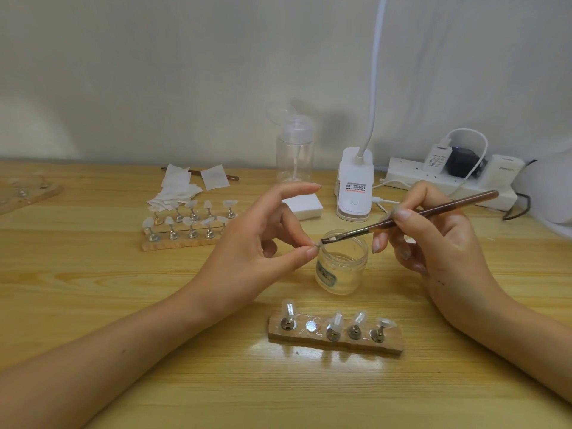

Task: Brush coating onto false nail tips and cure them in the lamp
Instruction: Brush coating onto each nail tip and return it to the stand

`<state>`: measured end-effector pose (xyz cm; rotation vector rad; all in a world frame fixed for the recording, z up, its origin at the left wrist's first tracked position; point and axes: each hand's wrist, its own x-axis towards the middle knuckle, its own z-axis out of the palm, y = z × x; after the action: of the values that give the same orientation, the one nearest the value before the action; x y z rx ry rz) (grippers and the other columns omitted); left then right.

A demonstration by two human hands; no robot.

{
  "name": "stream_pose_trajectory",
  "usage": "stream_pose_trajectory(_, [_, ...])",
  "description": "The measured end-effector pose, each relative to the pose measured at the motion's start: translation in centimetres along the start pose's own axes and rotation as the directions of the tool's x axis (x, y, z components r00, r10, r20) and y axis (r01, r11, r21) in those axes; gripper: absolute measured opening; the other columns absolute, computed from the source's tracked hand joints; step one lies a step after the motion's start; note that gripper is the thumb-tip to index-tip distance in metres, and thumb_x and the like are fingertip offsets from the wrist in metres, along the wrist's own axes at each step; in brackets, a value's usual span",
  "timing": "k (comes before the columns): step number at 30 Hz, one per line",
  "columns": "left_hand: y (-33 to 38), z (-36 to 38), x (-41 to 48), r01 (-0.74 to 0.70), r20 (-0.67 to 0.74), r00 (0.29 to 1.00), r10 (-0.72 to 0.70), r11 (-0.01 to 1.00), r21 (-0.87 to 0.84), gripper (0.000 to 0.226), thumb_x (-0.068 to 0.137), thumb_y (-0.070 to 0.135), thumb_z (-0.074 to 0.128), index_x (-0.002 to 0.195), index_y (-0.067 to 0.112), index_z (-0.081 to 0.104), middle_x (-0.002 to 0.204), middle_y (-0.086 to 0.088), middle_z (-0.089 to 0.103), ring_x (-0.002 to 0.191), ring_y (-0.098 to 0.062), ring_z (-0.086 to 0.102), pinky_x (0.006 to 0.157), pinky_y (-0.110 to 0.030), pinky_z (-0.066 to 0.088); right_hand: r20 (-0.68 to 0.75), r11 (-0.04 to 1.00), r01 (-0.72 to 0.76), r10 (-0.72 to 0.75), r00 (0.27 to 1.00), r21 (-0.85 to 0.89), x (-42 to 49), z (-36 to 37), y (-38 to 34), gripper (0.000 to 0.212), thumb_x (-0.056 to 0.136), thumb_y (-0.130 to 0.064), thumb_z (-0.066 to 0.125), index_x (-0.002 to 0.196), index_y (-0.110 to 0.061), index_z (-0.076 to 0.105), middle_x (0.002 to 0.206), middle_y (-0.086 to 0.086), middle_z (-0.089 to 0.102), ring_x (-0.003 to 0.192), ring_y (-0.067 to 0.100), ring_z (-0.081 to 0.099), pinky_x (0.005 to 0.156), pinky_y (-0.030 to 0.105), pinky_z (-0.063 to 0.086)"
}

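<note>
Above the jar (340, 267), left hand (260, 239) pinches a nail tip (317, 244); right hand (433, 236) grips the brush (411, 216).

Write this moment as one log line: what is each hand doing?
left hand: pinches nail tip over jar | right hand: holds brush, bristles on tip | near stand: four tips, one spot bare
</note>
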<state>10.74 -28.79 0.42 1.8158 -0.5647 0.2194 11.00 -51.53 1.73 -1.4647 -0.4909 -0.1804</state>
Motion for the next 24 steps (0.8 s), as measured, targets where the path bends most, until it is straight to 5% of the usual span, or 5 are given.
stream_pose_trajectory(24, [0.17, 0.02, -0.03, -0.016, 0.007, 1.0, 0.016, 1.0, 0.013, 0.058, 0.089, 0.005, 0.074, 0.137, 0.029, 0.052, 0.08, 0.009, 0.066, 0.084, -0.007, 0.069, 0.057, -0.04, 0.04, -0.015, 0.998, -0.02, 0.02, 1.0, -0.053, -0.14, -0.02, -0.04, 0.021, 0.09, -0.028, 0.061, 0.081, -0.013, 0.05, 0.065, 0.012, 0.065, 0.048, 0.012, 0.035, 0.041, 0.016, 0.03])
